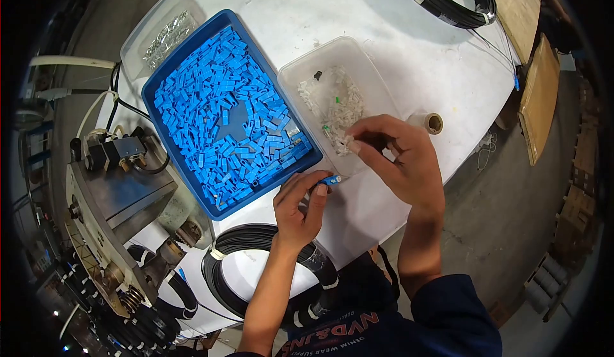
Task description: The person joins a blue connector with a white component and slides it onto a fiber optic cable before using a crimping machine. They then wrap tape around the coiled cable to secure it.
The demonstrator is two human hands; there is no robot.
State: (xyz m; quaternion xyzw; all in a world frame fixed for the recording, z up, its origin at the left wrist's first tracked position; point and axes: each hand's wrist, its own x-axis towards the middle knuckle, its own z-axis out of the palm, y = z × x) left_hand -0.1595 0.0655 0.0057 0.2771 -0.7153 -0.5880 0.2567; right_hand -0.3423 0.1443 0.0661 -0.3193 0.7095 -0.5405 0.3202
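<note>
Pinching a small white piece (349,140) between thumb and forefinger, the right hand (407,164) hung over the near end of a clear tub (377,79), its grip nearly closed. Many similar pale bits (342,95) lay in that tub, with a few green ones among them. The left hand (299,206) had its grip closed around a blue plug (331,180), which poked out past the fingertips near the desk's (320,8) near edge, just beside the tub.

A blue tray (238,120) full of blue clips (198,101) sat left of the tub, toward the left edge of the desk, with a second clear tub of silver pieces (169,40) beyond its far left corner. One tape roll (419,120) rested by the right edge, a black cable coil (246,236) lay at the near edge by the left forearm, and another coil (441,11) lay toward the far right corner.
</note>
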